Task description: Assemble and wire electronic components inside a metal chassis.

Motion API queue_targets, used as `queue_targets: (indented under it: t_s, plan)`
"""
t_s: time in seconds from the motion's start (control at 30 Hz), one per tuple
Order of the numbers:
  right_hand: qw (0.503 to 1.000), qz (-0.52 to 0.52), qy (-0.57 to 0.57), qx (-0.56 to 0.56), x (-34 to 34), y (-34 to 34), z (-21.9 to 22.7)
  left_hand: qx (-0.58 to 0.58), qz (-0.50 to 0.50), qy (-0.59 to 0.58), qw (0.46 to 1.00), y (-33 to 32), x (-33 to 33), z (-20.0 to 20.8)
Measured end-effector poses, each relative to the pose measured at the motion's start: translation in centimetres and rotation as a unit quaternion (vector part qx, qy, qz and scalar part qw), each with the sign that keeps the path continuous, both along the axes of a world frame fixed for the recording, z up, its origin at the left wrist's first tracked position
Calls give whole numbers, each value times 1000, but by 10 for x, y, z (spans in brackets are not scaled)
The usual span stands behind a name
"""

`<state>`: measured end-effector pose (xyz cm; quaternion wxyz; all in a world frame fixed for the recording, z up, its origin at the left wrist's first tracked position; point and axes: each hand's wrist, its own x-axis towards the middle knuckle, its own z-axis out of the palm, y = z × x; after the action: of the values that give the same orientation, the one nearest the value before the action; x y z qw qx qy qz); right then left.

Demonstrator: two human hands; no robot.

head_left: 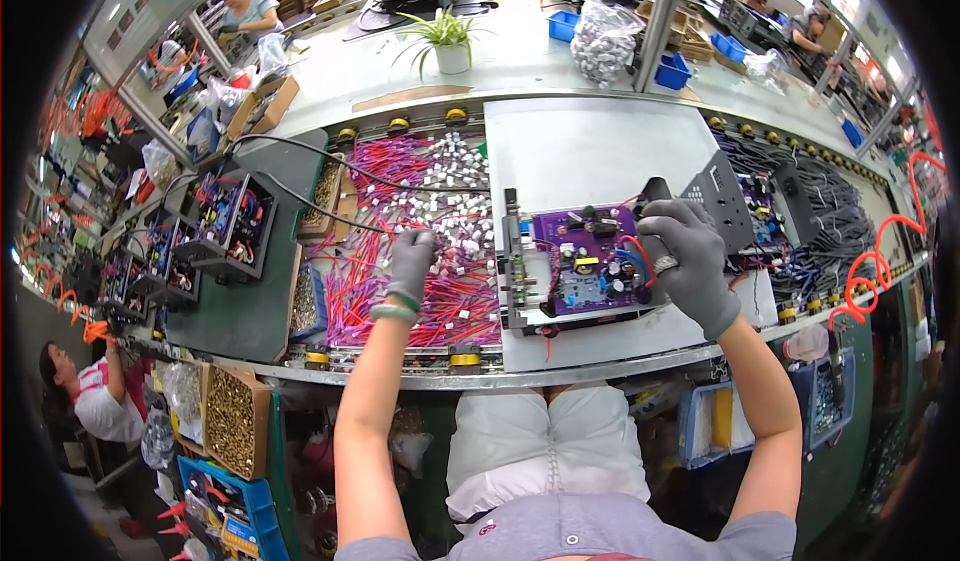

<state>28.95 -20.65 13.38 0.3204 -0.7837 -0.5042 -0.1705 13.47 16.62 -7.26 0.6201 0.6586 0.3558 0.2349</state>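
Grey-gloved, curling left hand [410, 261] over pink wires [365, 296], hold unclear | spotting purple circuit board [575, 304] apparently seated in uncovered chassis [512, 296] on white plate [590, 151] | bending right hand [690, 256] over chassis's right end, grip hidden | likely awaiting wiring, cover.

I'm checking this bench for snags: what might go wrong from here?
1. The pink wires near the left hand lie in an overlapping heap, so lifting one might drag others along.
2. The right hand is close to red and blue wires above the purple circuit board; it could tug them.
3. A black cable crosses the heap and might catch.
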Motion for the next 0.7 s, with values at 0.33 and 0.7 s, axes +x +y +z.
queue_targets:
  t_s: [0.33, 0.7]
  plan:
    - [1000, -12, 9, -5, 6, -9, -9, 418, -248, -92, 869, -96, 33, 223]
    - [999, 11, 37, 36, 5, -13, -8, 488, -487, 210, 693, -132, 92, 230]
